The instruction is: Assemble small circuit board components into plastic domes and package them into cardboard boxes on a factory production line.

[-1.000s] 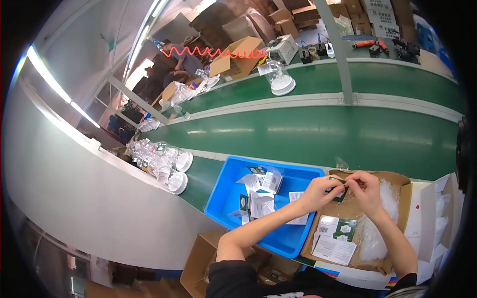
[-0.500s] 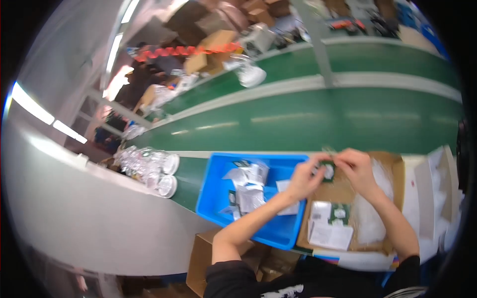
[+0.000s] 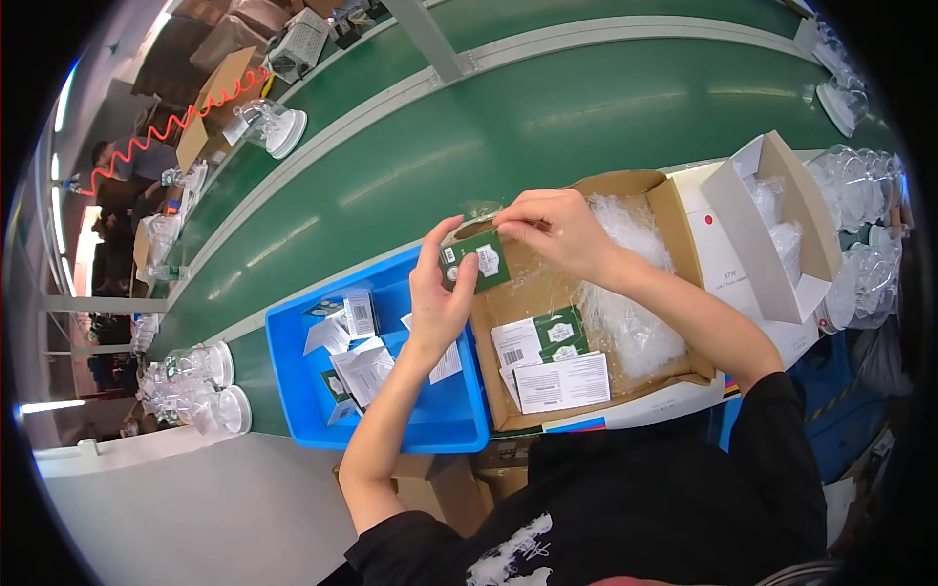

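Note:
A green printed card (image 3: 487,266) with white labels is gripped by my left hand (image 3: 438,301), thumb in front and fingers behind. My right hand (image 3: 559,230) is closed in a pinch at the card's upper edge, by a thin clear strip or loop too fine to make out. Both hands are above the far side of an open cardboard box (image 3: 532,415). In that box lie white and green folded cards (image 3: 562,383) and a pile of clear plastic bags or strips (image 3: 633,332). To the left, a blue bin (image 3: 430,420) contains several more folded cards (image 3: 363,366), partly behind my left forearm.
A green conveyor belt (image 3: 410,190) runs beyond the boxes, with a pale metal rail (image 3: 337,117). A white box (image 3: 772,234) with plastic-wrapped pieces stands at right. Clear domed items with white bases (image 3: 233,408) are grouped at left; similar ones (image 3: 860,278) sit far right.
My view has turned and moved closer, shifting the bin and boxes leftward in the picture. The green card stays in my left hand, its printed side now facing me more clearly.

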Available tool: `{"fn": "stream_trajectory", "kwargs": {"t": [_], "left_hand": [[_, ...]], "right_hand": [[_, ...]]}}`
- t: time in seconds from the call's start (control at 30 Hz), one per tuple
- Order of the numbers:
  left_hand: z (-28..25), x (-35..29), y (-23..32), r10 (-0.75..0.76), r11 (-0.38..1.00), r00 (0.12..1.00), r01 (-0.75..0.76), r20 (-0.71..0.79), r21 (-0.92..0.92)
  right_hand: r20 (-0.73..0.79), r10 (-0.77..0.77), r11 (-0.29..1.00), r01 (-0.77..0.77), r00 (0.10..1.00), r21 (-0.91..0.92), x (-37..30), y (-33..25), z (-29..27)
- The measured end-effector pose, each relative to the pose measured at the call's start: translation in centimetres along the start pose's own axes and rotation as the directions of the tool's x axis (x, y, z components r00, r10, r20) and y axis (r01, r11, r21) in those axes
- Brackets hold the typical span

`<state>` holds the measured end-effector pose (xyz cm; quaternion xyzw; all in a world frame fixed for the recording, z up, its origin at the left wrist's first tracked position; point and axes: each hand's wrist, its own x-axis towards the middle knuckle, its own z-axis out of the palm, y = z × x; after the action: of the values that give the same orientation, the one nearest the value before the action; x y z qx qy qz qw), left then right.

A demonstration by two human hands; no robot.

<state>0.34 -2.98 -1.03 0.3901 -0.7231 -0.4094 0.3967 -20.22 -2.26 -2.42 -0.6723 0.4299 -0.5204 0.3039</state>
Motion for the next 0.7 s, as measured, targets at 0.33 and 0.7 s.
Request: {"fn": "stream_trajectory", "kwargs": {"t": [0.33, 0.7], "left_hand": [[0.5, 0.6, -0.5, -0.003, 0.995, 1.0, 0.0, 0.025, 0.1], [0.9, -0.5, 3.9, -0.066, 0.97, 0.996, 0.049, 0.067, 0.237]], "right_hand": [[0.099, -0.319, 0.826, 0.328, 0.943, -0.458, -0.3, 2.0, -0.1], [0.108, -0.282, 0.858, 0.3, 0.953, -0.417, -1.0, 0.1, 0.5]]}}
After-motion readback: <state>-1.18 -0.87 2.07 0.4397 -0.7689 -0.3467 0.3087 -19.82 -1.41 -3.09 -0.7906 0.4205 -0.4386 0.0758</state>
